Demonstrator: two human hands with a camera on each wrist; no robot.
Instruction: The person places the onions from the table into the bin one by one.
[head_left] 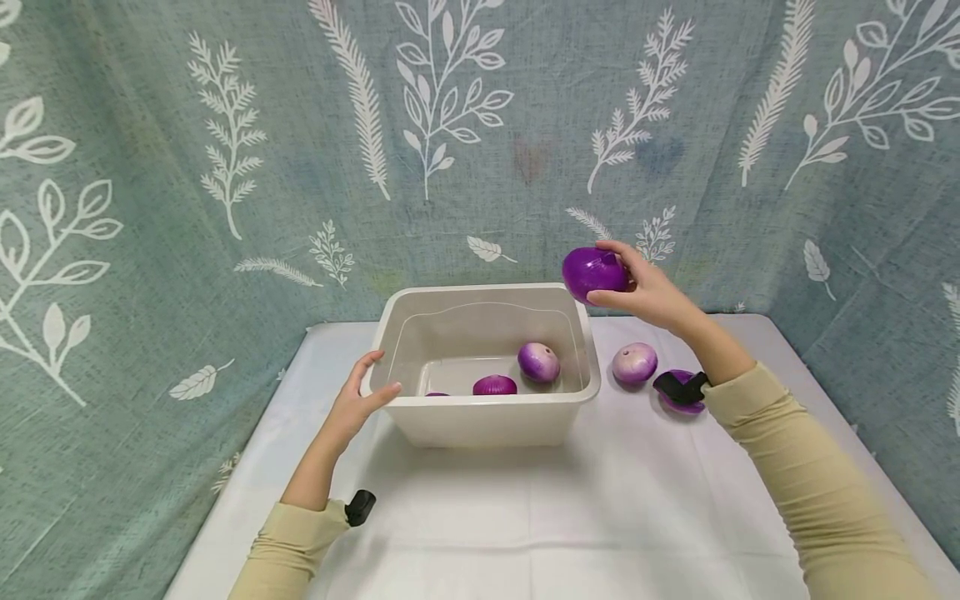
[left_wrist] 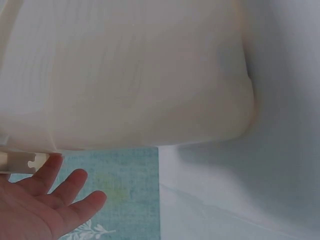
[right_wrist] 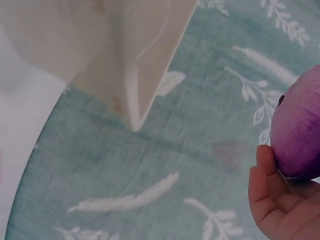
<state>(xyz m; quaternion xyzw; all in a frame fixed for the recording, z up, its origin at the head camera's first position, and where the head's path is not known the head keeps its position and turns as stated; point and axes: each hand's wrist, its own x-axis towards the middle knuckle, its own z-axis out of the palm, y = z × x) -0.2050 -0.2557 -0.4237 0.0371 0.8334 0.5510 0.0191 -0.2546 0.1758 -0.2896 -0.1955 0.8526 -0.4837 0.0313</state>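
Observation:
My right hand (head_left: 648,292) grips a glossy purple onion (head_left: 591,273) above the right rim of a cream plastic bin (head_left: 480,423). The same onion (right_wrist: 300,125) shows at the edge of the right wrist view, with fingers beneath it. At the bin's front left corner, my left hand (head_left: 352,408) touches the rim with thumb and fingertips; its fingers look spread and fairly straight in the left wrist view. Inside the bin lie a purple-and-white onion (head_left: 538,362) and a darker purple onion (head_left: 495,385). The front wall mostly hides another purple piece (head_left: 437,394).
Right of the bin, a pale purple-and-white onion (head_left: 634,364) rests on the white-covered table (head_left: 480,517). Beside it, another purple onion (head_left: 686,407) is partly hidden by the black wrist camera. A leaf-patterned teal curtain (head_left: 300,167) surrounds the table.

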